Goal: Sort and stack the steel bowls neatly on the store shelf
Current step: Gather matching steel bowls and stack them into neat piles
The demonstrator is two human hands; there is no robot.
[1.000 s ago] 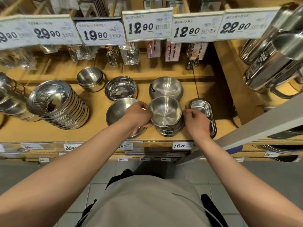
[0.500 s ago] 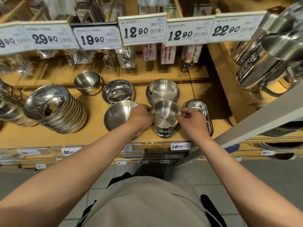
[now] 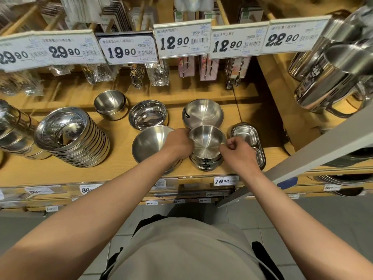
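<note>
Left hand: the left hand point(image 3: 178, 143), just left of centre frame, has its fingers curled against the left rim of the small brushed-steel bowl point(image 3: 206, 140); they seem to pinch the rim, though the fingertips are hidden behind the knuckles.
Right hand: the right hand point(image 3: 239, 151) is curled at the right rim of the same bowl, thumb and forefinger closed on its edge.
Held bowl: it sits upright at centre frame, on top of a short stack of matching steel bowls point(image 3: 205, 163) near the front edge of the wooden shelf point(image 3: 121, 164).
Neighbours: a wider matte steel bowl point(image 3: 150, 144) lies just left, partly under the left wrist; a broad shallow steel bowl point(image 3: 202, 114) touches or nearly touches the stack from behind; a rectangular steel divided tray point(image 3: 247, 138) stands just right.
Further out: a tilted row of shiny nested steel bowls point(image 3: 70, 136) leans at the left of the frame.
Step, as I judge it: seating the top bowl squarely in its stack.
Risk: the stack stands close to the shelf's front lip, so an uneven push from either hand could tip or slide it off.
Risk: a bowl seated crooked may jam or rock.
</note>
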